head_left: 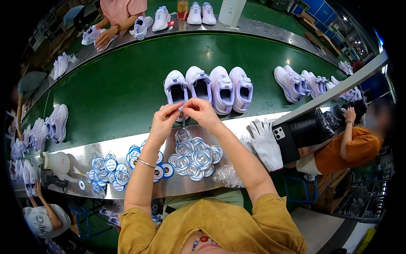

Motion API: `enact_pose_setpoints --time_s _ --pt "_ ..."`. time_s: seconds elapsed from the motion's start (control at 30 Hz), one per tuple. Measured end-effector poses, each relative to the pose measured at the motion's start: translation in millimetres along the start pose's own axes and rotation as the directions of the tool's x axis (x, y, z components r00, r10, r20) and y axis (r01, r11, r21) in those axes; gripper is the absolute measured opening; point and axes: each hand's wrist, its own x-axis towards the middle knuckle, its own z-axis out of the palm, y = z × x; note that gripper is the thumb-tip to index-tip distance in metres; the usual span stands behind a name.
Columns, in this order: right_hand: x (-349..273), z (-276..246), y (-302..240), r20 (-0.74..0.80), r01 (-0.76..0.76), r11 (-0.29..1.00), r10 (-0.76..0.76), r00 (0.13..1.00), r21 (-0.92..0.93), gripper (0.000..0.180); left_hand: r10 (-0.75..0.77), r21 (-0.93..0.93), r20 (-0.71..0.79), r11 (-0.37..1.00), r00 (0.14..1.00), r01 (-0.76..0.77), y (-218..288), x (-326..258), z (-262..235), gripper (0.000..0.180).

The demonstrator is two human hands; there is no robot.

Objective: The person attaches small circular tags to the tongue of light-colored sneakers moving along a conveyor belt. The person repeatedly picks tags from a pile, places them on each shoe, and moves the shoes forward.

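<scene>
At the centre of the frame, the left hand and right hand pinch close together before four pale lilac shoes. Below them, round tags cover part of the metal counter; a white glove lies right of centre.

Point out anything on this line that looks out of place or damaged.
A red-and-gold can stands between white shoes on the far metal ledge, odd because its neighbours there are mostly footwear. No obvious spill or damage shows; finer flaws are too small to judge.
</scene>
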Motion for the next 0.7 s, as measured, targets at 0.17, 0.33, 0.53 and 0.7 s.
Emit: enact_pose_setpoints --time_s 0.17,0.33,0.53,0.7 --pt "10 -5 0 0.040 0.046 0.989 -0.040 0.998 -0.144 0.008 0.012 -0.041 -0.028 0.999 1.000 -0.013 4 7 -1 0.032" --pt "12 -3 -7 0.040 0.058 0.982 -0.052 0.998 -0.181 0.009 -0.031 -0.120 -0.011 0.992 0.999 0.029 4 7 -5 0.039" --pt "13 1 -3 0.086 0.043 0.990 -0.032 0.996 -0.131 0.008 -0.058 -0.197 -0.006 0.979 0.998 0.056 8 4 -9 0.042" --pt "15 7 -3 0.106 0.008 0.997 -0.001 0.994 -0.072 0.007 -0.072 -0.224 -0.004 0.972 0.997 0.069 8 2 -13 0.043"
